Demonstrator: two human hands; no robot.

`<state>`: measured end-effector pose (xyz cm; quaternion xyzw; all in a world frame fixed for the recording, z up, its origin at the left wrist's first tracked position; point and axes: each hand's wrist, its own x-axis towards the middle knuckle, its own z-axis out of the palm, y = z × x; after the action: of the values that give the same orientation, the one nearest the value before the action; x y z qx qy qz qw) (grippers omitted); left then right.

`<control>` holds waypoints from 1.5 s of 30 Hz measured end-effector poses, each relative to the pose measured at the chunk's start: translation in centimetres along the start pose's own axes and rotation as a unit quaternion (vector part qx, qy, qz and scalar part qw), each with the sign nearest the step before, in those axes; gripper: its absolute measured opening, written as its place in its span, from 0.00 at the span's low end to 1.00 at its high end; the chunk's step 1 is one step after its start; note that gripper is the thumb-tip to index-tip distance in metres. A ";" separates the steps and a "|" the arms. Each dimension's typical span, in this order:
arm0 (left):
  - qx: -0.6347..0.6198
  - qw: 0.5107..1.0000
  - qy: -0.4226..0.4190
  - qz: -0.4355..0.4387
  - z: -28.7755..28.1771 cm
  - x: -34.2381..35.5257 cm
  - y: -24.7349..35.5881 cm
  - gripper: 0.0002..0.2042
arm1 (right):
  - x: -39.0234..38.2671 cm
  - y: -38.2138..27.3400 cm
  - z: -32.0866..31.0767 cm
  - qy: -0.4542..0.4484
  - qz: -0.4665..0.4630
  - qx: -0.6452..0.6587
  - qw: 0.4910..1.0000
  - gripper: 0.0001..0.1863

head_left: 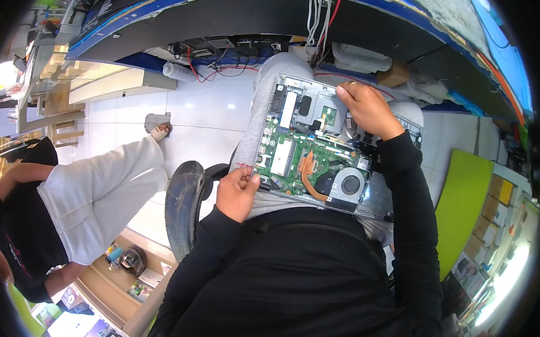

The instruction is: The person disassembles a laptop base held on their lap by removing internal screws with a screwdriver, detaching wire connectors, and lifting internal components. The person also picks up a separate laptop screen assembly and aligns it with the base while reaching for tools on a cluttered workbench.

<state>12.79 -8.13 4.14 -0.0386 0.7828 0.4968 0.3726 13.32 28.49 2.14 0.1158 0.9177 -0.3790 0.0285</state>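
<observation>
An opened laptop base (323, 119) lies tilted across my lap, its inside facing up. It shows a green circuit board (289, 183), a copper heat pipe (307, 178) and a round cooling fan (347, 185). My left hand (235, 195) grips the base at its near left edge, thumb on top. At the far edge my right hand (370, 111) is closed, with thumb and fingers pinched on the rim of the base. The undersides of the fingers are partly hidden.
Ahead is a dark workbench (227, 23) with hanging cables (319, 16). Beneath it stand a white bottle (179, 72) and a clear plastic box (361, 58). A black chair part (185, 208) is at my left. Another person in grey trousers (105, 191) sits farther left. A green panel (462, 205) stands right.
</observation>
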 end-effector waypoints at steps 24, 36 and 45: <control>0.403 0.789 -0.014 0.463 4.1 13.5 12.1 0.22 | -4.0 -4.8 -13.7 0.241 -0.138 -0.047 0.959 0.05; 0.405 0.784 0.004 0.470 3.8 15.8 12.1 0.11 | 10.2 -17.8 -13.3 0.223 -0.238 -0.073 0.942 0.04; 0.404 0.797 -0.003 0.449 3.1 15.4 11.8 0.15 | 17.9 -23.1 -10.2 0.249 -0.285 -0.198 0.904 0.07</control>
<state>-1.66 5.02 2.72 0.4729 0.8406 0.2476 0.0921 -9.15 23.26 22.80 -0.0683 0.9450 -0.1404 -0.2876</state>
